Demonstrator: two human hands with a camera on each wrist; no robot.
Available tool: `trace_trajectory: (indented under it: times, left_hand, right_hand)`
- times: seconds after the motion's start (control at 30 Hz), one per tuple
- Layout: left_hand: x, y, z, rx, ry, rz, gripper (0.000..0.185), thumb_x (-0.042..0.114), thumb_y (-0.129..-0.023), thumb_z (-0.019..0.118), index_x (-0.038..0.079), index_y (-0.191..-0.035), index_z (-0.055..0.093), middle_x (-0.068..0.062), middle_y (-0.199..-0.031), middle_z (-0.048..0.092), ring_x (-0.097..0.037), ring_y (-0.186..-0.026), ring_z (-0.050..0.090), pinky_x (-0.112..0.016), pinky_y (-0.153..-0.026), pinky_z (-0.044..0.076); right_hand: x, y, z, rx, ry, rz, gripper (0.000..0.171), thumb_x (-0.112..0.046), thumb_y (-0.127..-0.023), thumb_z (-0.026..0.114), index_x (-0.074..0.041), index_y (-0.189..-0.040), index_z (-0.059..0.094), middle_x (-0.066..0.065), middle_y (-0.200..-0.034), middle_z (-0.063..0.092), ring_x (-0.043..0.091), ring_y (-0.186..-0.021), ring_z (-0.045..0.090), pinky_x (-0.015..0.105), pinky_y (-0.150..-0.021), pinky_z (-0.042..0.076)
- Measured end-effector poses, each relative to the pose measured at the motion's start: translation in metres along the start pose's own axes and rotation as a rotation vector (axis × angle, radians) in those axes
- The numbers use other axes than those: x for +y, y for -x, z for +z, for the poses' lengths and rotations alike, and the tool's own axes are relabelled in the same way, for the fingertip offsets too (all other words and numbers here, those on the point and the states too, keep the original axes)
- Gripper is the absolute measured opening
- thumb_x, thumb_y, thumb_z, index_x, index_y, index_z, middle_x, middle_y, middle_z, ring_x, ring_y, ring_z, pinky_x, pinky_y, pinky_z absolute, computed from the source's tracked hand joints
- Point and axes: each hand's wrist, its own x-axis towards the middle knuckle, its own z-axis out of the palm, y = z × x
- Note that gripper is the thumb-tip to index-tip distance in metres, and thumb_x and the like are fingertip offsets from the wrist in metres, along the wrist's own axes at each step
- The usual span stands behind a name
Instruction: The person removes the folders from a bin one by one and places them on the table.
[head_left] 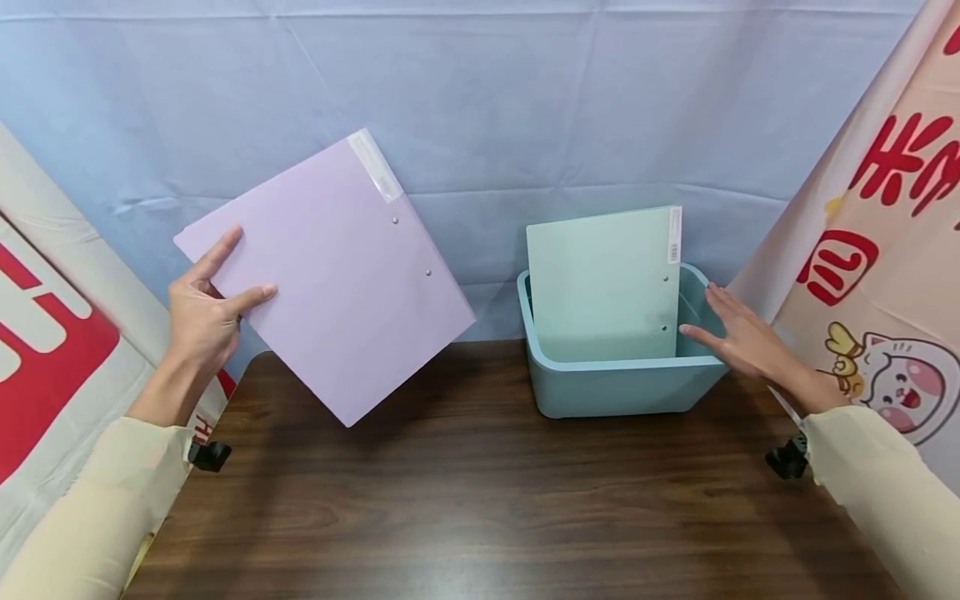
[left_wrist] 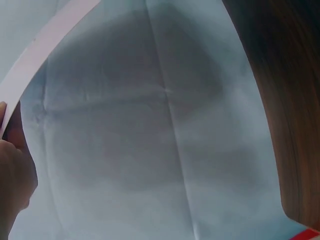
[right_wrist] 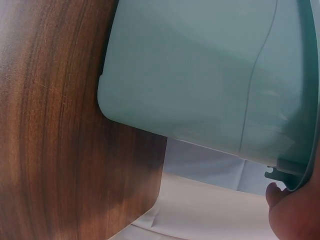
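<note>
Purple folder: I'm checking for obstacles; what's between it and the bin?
In the head view, only blue cloth and brown tabletop show between the purple folder and bin.

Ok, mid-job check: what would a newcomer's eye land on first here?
Probably the big lilac folder, tilted up on the left in the person's left grip. Next, the pale green folder standing in the blue-green bin on the right, with the right grip at the bin's right end. Then the bold red lettering on the cloth at far right.
</note>
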Motion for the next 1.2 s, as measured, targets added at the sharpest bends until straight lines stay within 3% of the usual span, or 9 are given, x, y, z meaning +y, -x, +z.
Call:
trace_trajectory:
  times: [0.17,0.4,0.63,0.8,1.0,1.2]
  left_hand:
    - [0.0,-0.002,-0.009,-0.049,-0.096,-0.042,0.088,-0.042,-0.076,0.061,0.004,-0.152,0.058,-0.013,-0.15,0.057,-0.018,-0.124,0.065,-0.029,-0.091,0.06]
    - [-0.001,-0.006,-0.021,-0.119,-0.207,-0.146,0.088,-0.036,-0.08,0.066,0.009,-0.155,0.056,-0.012,-0.159,0.047,-0.014,-0.123,0.063,-0.024,-0.091,0.06]
    - [-0.003,-0.013,-0.039,-0.15,-0.287,-0.241,0.089,-0.032,-0.082,0.068,0.014,-0.157,0.054,-0.008,-0.158,0.047,-0.01,-0.12,0.063,-0.022,-0.088,0.06]
    - [-0.001,-0.016,-0.053,-0.181,-0.409,-0.303,0.089,-0.025,-0.085,0.073,0.019,-0.159,0.051,-0.006,-0.163,0.041,-0.005,-0.119,0.06,-0.019,-0.087,0.059]
    - [0.0,-0.018,-0.07,-0.204,-0.548,-0.339,0.088,-0.016,-0.086,0.079,0.022,-0.159,0.051,0.008,-0.143,0.059,0.002,-0.108,0.066,-0.021,-0.08,0.061]
    - [-0.001,-0.021,-0.087,-0.225,-0.581,-0.363,0.085,-0.017,-0.087,0.077,0.022,-0.159,0.053,0.017,-0.124,0.069,0.0,-0.1,0.07,-0.026,-0.073,0.064]
  right_hand:
    - [0.0,-0.001,0.0,-0.002,0.012,0.006,0.099,-0.056,-0.107,0.053,0.01,-0.165,0.007,0.035,-0.171,0.007,0.056,-0.157,0.01,0.079,-0.119,0.016]
    - [0.0,-0.001,0.0,-0.013,0.011,0.014,0.099,-0.055,-0.107,0.053,0.01,-0.165,0.006,0.036,-0.17,0.008,0.057,-0.156,0.01,0.08,-0.118,0.015]
    - [0.001,-0.002,0.0,-0.014,0.01,0.021,0.1,-0.058,-0.107,0.052,0.009,-0.165,0.006,0.035,-0.171,0.006,0.056,-0.157,0.009,0.078,-0.12,0.014]
    - [0.001,-0.002,0.0,-0.016,0.007,0.019,0.1,-0.057,-0.106,0.052,0.009,-0.165,0.006,0.035,-0.171,0.006,0.055,-0.157,0.008,0.079,-0.119,0.014]
    - [-0.001,-0.001,-0.001,-0.021,0.007,0.022,0.099,-0.057,-0.107,0.052,0.008,-0.166,0.005,0.035,-0.171,0.005,0.056,-0.157,0.007,0.079,-0.119,0.014]
    - [-0.002,0.0,-0.001,-0.026,0.008,0.029,0.099,-0.056,-0.107,0.051,0.008,-0.166,0.004,0.035,-0.171,0.005,0.056,-0.157,0.007,0.08,-0.118,0.014]
